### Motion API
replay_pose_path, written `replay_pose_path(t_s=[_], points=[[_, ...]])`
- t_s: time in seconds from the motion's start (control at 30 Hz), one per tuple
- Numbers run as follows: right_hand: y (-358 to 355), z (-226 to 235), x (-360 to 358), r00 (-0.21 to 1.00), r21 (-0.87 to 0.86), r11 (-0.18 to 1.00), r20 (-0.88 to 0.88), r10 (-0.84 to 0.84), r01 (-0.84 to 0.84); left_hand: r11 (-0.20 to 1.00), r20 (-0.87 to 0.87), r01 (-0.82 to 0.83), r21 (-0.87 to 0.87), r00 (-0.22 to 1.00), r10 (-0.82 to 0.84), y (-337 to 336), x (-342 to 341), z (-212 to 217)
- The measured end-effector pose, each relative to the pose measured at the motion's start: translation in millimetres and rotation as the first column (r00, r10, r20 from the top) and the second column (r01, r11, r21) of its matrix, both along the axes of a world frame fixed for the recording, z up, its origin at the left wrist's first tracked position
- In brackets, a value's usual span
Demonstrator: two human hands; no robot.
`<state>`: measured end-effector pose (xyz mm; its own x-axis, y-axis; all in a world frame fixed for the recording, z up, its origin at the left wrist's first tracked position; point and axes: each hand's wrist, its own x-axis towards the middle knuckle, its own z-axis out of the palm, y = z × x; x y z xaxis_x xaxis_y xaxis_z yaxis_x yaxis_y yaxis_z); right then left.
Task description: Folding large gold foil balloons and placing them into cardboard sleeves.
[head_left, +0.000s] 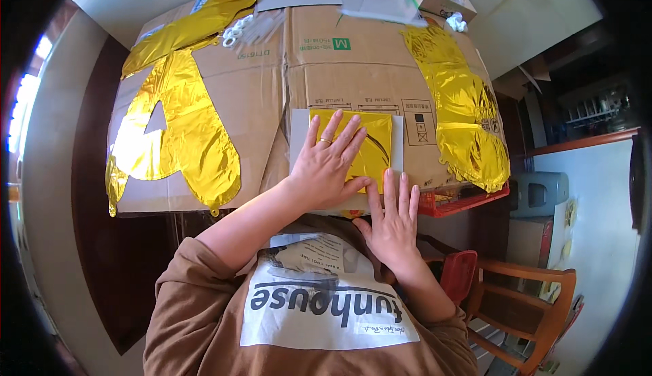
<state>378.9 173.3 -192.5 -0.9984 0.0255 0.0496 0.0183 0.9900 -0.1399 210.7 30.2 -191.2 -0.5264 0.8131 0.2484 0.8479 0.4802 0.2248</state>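
Folded gold foil (373, 152) lies on a white sheet (398, 145) at the cardboard's (251, 111) six-o'clock edge. Left hand (329, 158) rests flat over it from seven o'clock, fingers spread; right hand (394, 223) sits at its five-o'clock corner, fingers apart, nothing pinched. Flattening probably goes best with the left palm anchoring while the right fingers smooth creases lightly toward three o'clock, foil edges squared to the sheet. Letter-shaped foil (200, 124) at nine o'clock, well apart.
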Motion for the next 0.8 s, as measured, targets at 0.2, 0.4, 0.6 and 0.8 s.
replay_pose_path(t_s=[0.2, 0.4, 0.6, 0.8], points=[[1, 3, 0, 1.000, -0.006, 1.000, 0.010, 0.019, -0.019, 0.999, -0.001, -0.015, 0.039, 1.000, 0.015, -8, 3, 6], [3, 6, -1, 0.999, -0.028, 0.999, -0.008, 0.039, -0.040, 1.000, 0.040, 0.014, -0.015, 0.999, -0.013, -37, 6, 8], [3, 8, 0, 0.999, -0.026, 0.999, 0.003, 0.048, -0.048, 0.985, 0.017, -0.158, -0.072, 0.987, 0.160, -47, -10, 17], [2, 11, 0, 0.999, -0.049, 0.998, 0.022, 0.028, -0.027, 0.967, 0.044, -0.255, -0.007, 0.966, 0.255, -45, -9, 34]])
